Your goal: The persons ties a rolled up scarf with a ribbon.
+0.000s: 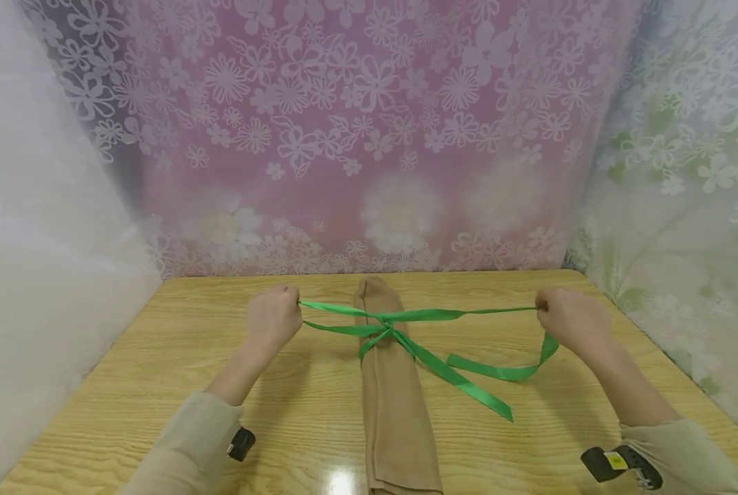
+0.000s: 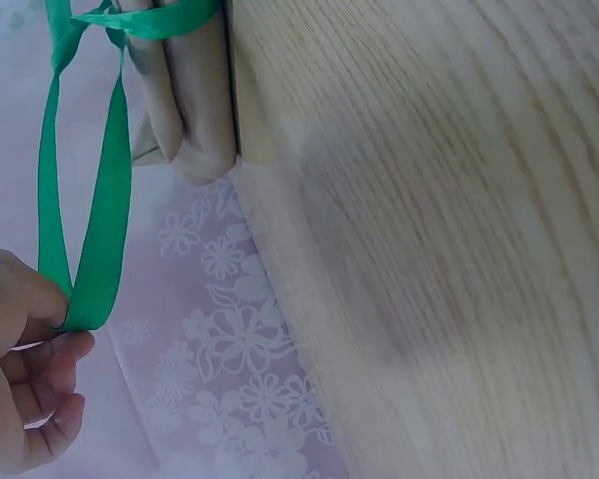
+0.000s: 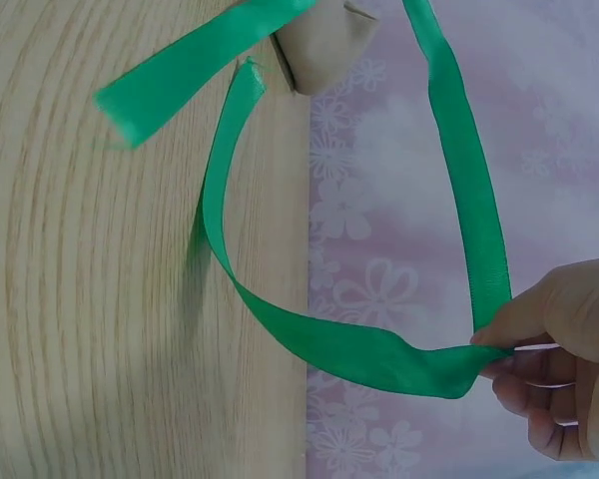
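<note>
A long folded bundle of brown cloth lies lengthwise along the middle of the table. Green ribbon wraps its upper part and crosses in a knot on top. Off to the left, my left hand pinches the end of a ribbon loop between thumb and fingers. On the opposite side, my right hand pinches another stretch of ribbon, drawn nearly straight from the knot. Its loose tail hangs from those fingers and curves back toward the cloth. A second cut end slants down to the right of the bundle.
The wood-grain table ends at a pink flowered curtain at the back. Pale sheeting hangs on the left, and a flowered sheet on the right. Black wrist devices sit at both sleeves.
</note>
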Available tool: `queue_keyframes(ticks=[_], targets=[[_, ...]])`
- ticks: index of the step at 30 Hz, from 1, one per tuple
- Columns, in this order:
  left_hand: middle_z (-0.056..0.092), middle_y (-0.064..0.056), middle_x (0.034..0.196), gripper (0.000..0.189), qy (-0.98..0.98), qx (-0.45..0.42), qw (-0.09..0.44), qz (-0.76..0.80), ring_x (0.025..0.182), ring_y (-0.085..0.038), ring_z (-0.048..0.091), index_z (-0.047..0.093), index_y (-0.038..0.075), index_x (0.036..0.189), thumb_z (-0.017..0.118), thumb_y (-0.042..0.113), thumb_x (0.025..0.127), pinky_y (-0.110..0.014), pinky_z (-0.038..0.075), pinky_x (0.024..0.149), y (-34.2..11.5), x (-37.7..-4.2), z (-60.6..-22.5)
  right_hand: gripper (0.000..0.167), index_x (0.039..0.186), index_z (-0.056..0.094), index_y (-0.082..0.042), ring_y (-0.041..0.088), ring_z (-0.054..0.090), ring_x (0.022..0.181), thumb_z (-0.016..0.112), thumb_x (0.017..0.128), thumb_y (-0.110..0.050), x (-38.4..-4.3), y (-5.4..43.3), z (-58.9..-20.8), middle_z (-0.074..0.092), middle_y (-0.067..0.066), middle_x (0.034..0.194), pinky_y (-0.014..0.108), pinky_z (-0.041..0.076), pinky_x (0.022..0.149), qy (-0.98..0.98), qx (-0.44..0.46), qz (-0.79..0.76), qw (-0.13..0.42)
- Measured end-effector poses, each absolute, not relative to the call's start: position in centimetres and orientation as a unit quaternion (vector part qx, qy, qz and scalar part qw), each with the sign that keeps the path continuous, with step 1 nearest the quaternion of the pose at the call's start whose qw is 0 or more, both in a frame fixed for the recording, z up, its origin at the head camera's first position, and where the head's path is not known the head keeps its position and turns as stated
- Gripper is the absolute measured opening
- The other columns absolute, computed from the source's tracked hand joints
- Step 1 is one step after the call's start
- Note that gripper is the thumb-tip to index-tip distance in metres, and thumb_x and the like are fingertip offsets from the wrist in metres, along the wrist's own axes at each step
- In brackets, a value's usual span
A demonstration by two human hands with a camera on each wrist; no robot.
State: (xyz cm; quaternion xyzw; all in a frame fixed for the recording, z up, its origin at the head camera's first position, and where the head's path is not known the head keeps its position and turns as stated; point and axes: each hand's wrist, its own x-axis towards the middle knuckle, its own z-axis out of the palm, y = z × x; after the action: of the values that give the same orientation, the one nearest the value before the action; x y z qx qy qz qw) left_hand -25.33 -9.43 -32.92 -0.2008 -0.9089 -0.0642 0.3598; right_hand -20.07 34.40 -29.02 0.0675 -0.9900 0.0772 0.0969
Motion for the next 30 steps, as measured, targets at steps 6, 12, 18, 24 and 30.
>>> queue_keyframes(ticks=[6,12,18,24,30], targets=[[0.035,0.0,0.045,0.018,-0.917,-0.151,0.364,-0.062,0.045,-0.012,0.017,0.055,0.004,0.054,0.055,-0.01,0.066,-0.026,0.024,0.044,-10.0,-25.4,-32.6,0.022,0.091,0.067,0.001,0.014,0.033,0.047,0.046,0.084,0.001,-20.2,35.4,-29.2,0.061,0.012,0.071,0.024,0.021,0.041,-0.988,0.073,0.071,0.118],[0.042,-0.005,0.044,0.021,-0.904,-0.112,0.404,-0.081,0.047,-0.013,0.018,0.053,0.005,0.049,0.053,-0.01,0.064,-0.033,0.032,0.048,-10.7,-25.5,-32.3,0.027,0.09,0.069,0.001,0.013,0.028,0.045,0.043,0.082,0.003,-20.3,36.1,-29.3,0.063,0.013,0.072,0.024,0.018,0.042,-0.985,0.075,0.063,0.139],[0.035,-0.002,0.042,0.023,-0.9,-0.105,0.416,-0.079,0.046,-0.014,0.017,0.049,0.005,0.048,0.051,-0.013,0.061,-0.031,0.026,0.048,-11.8,-25.5,-31.9,0.026,0.092,0.068,0.001,0.015,0.032,0.047,0.044,0.082,0.002,-20.2,36.6,-29.1,0.057,0.004,0.065,0.025,0.021,0.04,-0.987,0.057,0.066,0.136],[0.014,0.004,0.046,0.041,-0.913,-0.106,0.389,-0.069,0.047,-0.012,0.011,0.022,0.015,0.046,0.047,-0.014,0.063,-0.03,0.016,0.052,-13.4,-25.3,-31.4,0.024,0.092,0.068,0.0,0.016,0.037,0.047,0.045,0.083,0.001,-20.2,37.1,-29.2,0.062,0.009,0.071,0.025,0.024,0.038,-0.987,0.055,0.068,0.134],[0.015,0.004,0.044,0.043,-0.927,-0.095,0.359,-0.048,0.045,-0.012,0.013,0.024,0.014,0.044,0.051,-0.009,0.068,-0.027,0.015,0.048,-15.0,-25.1,-30.8,0.021,0.094,0.068,0.0,0.016,0.041,0.048,0.05,0.085,-0.002,-20.3,37.5,-29.3,0.065,0.015,0.078,0.026,0.027,0.037,-0.988,0.046,0.055,0.139]])
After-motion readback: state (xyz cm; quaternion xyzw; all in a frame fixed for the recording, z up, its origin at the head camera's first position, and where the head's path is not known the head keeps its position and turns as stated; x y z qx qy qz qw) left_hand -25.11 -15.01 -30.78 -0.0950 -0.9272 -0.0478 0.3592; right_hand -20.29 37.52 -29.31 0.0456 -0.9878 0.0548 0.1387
